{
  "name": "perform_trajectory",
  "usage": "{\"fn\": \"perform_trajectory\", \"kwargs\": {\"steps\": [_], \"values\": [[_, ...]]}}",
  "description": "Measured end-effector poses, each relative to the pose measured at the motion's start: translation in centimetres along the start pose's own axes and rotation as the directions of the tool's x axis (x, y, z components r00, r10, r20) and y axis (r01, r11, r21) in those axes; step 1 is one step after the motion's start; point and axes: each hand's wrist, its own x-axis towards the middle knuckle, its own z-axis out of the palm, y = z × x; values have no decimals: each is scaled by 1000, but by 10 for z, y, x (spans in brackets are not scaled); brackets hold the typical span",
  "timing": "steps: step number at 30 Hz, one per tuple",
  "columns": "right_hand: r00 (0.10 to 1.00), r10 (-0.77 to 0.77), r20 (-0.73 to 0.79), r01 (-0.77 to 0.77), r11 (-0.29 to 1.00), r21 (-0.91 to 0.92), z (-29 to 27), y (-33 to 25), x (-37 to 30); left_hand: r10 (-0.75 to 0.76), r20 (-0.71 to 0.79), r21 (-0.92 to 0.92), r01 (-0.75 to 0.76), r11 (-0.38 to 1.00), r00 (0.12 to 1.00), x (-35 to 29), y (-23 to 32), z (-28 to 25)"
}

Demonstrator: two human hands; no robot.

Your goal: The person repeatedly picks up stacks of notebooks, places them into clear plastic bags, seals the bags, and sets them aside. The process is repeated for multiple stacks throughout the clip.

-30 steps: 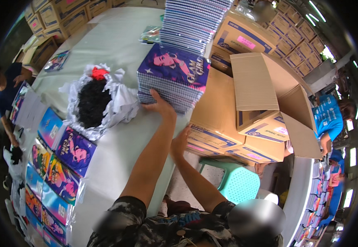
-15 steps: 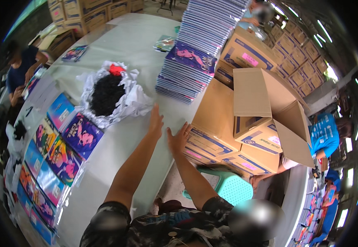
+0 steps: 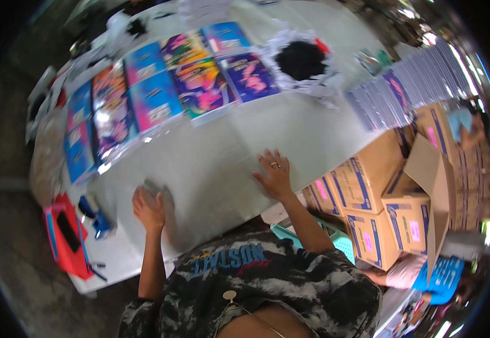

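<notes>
While motion blur smears the left hand (image 3: 148, 207), both it and the right hand (image 3: 274, 176) lie open-gripped on the table (image 3: 222, 163).

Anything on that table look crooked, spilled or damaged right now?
Nothing spilled or damaged. The tall stack of notebooks at the table edge fans sideways instead of standing square. Both hands, left and right, lie flat and empty.

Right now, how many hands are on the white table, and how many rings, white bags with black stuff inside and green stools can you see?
Hands on the table: 2, the left hand and the right hand
Ring: 1
White bag: 1
Green stool: 1
Total: 5
</notes>
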Motion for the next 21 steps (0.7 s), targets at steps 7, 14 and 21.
{"fn": "perform_trajectory", "kwargs": {"steps": [7, 14, 21], "values": [[908, -32, -417, 93, 987, 127, -40, -14, 118, 80, -10, -463, -75, 883, 997, 92, 37, -14], [908, 264, -324, -284, 959, -15, -35, 30, 301, 195, 102, -350, -149, 925, 975, 251, 127, 76], [849, 483, -213, -505, 861, -62, -66, 33, 304, 34, 378, -59, -13, 998, 925, 244, 117, 60]]}}
